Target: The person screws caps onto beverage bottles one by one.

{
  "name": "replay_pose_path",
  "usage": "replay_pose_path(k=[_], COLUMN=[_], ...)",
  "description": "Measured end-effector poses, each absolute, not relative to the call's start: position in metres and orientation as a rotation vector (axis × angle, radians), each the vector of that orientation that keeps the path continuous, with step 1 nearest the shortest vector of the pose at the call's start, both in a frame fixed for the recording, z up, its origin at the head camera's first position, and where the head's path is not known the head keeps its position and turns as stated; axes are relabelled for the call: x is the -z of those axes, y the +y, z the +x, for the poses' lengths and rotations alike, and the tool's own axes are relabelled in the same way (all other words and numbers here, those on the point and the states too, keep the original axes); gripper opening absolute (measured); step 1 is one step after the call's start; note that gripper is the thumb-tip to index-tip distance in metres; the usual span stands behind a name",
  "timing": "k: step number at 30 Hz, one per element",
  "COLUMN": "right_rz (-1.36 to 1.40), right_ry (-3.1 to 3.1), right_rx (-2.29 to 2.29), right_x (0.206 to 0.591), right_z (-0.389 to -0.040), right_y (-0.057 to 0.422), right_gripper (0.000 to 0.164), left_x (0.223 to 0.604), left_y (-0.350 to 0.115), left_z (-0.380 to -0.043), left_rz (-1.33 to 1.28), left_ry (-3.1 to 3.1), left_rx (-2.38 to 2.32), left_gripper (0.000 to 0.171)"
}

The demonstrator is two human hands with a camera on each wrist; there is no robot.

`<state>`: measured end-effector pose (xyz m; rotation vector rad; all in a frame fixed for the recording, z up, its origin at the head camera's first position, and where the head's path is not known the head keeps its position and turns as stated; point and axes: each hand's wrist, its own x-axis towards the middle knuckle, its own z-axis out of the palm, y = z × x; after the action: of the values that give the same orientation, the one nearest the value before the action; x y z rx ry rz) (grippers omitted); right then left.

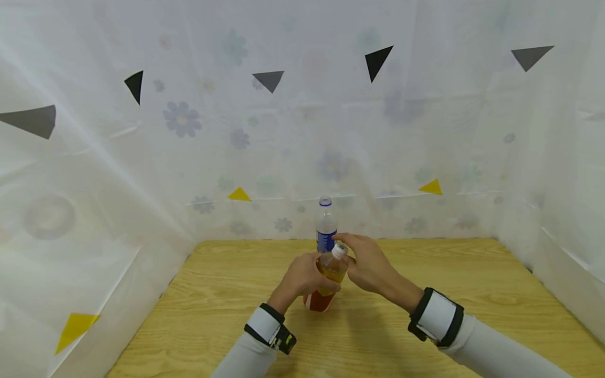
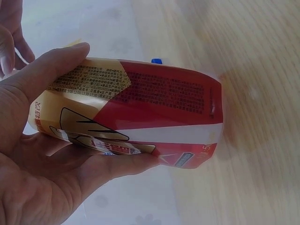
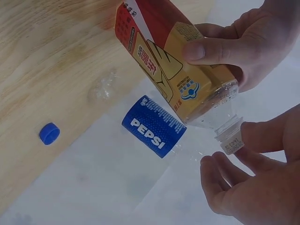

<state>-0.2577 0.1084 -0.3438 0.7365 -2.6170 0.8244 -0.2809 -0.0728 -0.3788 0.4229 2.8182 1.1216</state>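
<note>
My left hand grips a drink bottle with a red and gold label, fingers and thumb wrapped round its sides. The bottle leans, its neck towards my right hand. At the neck is a white cap, printed on its side, which my right thumb and fingers pinch. Amber liquid shows through the upper part of the bottle in the head view. Close behind stands a clear Pepsi bottle with a blue label; its mouth is uncapped and a blue ring circles the neck.
A loose blue bottle cap lies on the wooden table, near the Pepsi bottle's base. White flower-patterned sheeting with black, grey and yellow triangles walls the table at the back and both sides.
</note>
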Motion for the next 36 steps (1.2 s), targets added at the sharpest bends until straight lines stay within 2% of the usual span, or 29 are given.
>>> replay_pose_path(k=[36], right_rz=[0.729], right_ry=[-2.580], right_rx=[-0.857], right_x=[0.3456], right_z=[-0.2594], right_y=[0.1057], right_gripper=[0.033], left_x=[0.3821], left_y=[-0.0739], left_z=[-0.2794], left_rz=[0.474], left_ry=[2.812], left_rx=[-1.142], left_gripper=[0.061])
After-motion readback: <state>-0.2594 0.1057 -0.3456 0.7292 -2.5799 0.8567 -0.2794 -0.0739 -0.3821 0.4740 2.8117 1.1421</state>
